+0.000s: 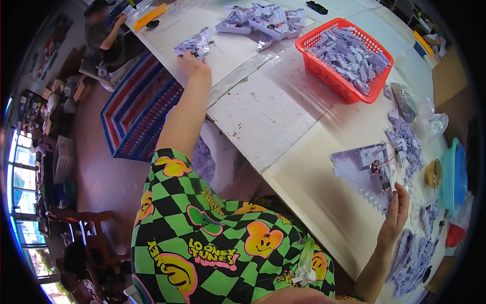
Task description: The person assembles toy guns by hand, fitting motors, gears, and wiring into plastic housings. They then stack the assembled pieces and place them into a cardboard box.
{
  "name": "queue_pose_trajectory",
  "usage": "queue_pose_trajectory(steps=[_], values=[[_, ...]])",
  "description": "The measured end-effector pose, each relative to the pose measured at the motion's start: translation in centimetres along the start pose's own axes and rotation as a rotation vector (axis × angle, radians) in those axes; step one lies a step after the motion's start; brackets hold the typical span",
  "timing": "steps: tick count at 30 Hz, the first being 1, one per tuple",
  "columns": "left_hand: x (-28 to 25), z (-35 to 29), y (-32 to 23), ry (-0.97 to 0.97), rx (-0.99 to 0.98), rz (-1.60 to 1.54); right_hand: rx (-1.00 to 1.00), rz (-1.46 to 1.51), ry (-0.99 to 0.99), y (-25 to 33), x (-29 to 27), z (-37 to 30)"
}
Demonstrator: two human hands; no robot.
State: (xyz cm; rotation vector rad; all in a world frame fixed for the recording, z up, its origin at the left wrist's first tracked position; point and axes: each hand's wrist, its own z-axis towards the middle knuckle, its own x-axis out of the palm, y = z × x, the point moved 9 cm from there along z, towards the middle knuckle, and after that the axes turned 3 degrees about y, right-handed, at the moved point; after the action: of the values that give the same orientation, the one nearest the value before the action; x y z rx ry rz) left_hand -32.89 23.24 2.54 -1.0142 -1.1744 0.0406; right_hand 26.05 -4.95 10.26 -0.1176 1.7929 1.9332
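At the far left part of the table, my left hand (192, 63) is closed on the near edge of a pale lavender plastic housing (196, 43) with a jagged outline. Its fingertips are partly hidden by the piece. On the right, my right hand (397, 213) has its curled fingers at the side edge of a larger toothed housing of the same colour (354, 164). Inside that housing show thin wires and a small dark-and-red part (375, 166), likely electrical. The underside of this housing is hidden.
A red plastic basket (309, 63) full of small lavender parts stands at the far right. More housings (273, 23) pile up at the back. Loose parts (405, 137), a blue-green basin (450, 177) and a yellow bowl (433, 174) line the right. A striped woven bag (136, 109) stands left; another person (106, 35) sits beyond.
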Motion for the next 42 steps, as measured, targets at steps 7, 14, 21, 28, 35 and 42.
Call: queue_pose_trajectory(steps=[7,14,21,28,35,42], values=[[-0.5,0.5,1.8,-0.035,0.058,0.001,-0.063,0.01,0.104,2.7,4.4,3.7],[-0.9,1.1,5.0,0.174,-0.279,0.125,-0.112,0.132,0.201,5.4,12.4,7.5],[4.7,-12.2,1.1,0.403,-0.525,0.255,-0.218,0.21,0.174,6.3,18.6,10.8],[6.2,-20.2,0.0,0.698,-0.734,0.036,-0.173,0.376,0.275,7.1,26.1,11.7],[7.8,-16.1,1.5,0.54,-0.728,-0.039,-0.326,0.116,0.254,9.0,27.4,11.9],[6.8,-1.2,4.4,0.327,-0.47,0.047,-0.325,-0.035,0.464,7.8,20.2,5.8]])
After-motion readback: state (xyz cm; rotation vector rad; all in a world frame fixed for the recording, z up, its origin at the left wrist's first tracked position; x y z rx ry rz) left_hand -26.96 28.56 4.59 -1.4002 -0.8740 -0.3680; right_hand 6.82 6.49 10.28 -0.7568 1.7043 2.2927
